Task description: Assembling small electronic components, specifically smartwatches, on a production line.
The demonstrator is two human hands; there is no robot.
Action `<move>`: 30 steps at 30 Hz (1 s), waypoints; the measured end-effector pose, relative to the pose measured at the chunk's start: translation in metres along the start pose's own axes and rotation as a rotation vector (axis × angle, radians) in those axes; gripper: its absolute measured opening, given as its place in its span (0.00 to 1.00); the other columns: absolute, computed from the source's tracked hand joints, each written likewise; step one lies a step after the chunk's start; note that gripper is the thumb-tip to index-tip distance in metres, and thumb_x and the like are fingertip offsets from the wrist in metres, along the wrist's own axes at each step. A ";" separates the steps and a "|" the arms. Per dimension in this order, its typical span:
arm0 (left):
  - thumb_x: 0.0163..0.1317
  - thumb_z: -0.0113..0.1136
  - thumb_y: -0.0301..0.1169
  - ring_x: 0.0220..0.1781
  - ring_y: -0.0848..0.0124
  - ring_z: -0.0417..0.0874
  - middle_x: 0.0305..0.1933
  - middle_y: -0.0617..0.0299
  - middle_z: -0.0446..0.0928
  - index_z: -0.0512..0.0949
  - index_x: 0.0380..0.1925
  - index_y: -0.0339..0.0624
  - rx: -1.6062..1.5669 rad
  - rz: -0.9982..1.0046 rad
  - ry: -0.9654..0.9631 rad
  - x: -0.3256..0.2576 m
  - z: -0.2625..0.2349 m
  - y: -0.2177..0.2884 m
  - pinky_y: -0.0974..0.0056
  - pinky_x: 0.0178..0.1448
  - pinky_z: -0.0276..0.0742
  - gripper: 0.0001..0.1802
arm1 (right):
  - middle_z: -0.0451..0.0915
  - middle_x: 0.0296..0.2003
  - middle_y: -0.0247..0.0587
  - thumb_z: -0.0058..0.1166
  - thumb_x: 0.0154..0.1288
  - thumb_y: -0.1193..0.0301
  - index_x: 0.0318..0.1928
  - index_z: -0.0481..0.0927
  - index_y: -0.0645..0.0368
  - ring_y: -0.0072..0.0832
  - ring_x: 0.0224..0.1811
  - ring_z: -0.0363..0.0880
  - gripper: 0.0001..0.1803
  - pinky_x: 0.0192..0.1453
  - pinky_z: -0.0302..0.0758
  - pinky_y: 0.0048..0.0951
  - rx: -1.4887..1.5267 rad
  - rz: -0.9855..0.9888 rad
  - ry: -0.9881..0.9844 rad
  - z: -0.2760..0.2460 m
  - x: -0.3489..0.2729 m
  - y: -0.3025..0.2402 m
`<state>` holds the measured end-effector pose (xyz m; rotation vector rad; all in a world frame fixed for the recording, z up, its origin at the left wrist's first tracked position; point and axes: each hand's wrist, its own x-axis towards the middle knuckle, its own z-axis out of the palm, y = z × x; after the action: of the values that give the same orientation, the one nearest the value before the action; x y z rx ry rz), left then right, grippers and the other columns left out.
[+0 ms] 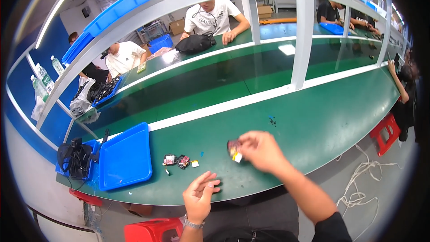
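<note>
My right hand [262, 151] pinches a small dark electronic assembly [233, 147] above the green table. A yellow and white piece hangs at its lower end; motion blur hides the detail. Near the table's front edge, my left hand [199, 197] holds nothing, its fingers bent but apart. Beyond it on the left lie an opened small device with a pale top [169, 159], a tangle of red and dark wired parts [183, 162] and a white and yellow square piece [195, 163]. Close by is a small black and white cylinder [167, 172].
A blue tray [144, 152] lies on the left, beside a blue bin [93, 170] with black cables [74, 163]. Tiny dark bits [272, 121] are scattered farther back. A white frame post [303, 36] rises at the table's far edge. People sit beyond; red stools [152, 231] stand below.
</note>
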<state>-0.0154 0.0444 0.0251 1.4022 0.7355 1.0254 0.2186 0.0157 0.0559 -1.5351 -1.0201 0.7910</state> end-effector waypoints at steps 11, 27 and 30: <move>0.68 0.57 0.18 0.43 0.65 0.89 0.44 0.46 0.85 0.80 0.49 0.22 0.005 -0.047 0.027 0.007 -0.036 -0.014 0.64 0.47 0.88 0.12 | 0.87 0.36 0.42 0.64 0.62 0.76 0.45 0.84 0.69 0.23 0.33 0.84 0.12 0.39 0.81 0.24 0.004 0.056 0.004 -0.016 0.155 -0.005; 0.67 0.60 0.21 0.38 0.70 0.90 0.39 0.53 0.86 0.84 0.43 0.30 0.178 0.051 0.059 0.007 -0.023 -0.008 0.69 0.40 0.87 0.08 | 0.87 0.35 0.54 0.62 0.59 0.73 0.41 0.86 0.65 0.45 0.40 0.87 0.10 0.47 0.82 0.40 -0.972 -0.346 0.650 -0.059 0.221 0.036; 0.67 0.59 0.19 0.38 0.68 0.90 0.40 0.52 0.86 0.84 0.41 0.26 0.262 0.069 0.082 0.003 -0.030 -0.010 0.67 0.42 0.89 0.07 | 0.85 0.44 0.54 0.67 0.59 0.64 0.48 0.83 0.65 0.46 0.51 0.84 0.20 0.55 0.79 0.40 -0.568 -0.305 -0.023 0.049 0.128 -0.021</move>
<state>-0.0396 0.0611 0.0132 1.6268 0.9131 1.0735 0.2234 0.1540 0.0704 -1.7759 -1.5414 0.3128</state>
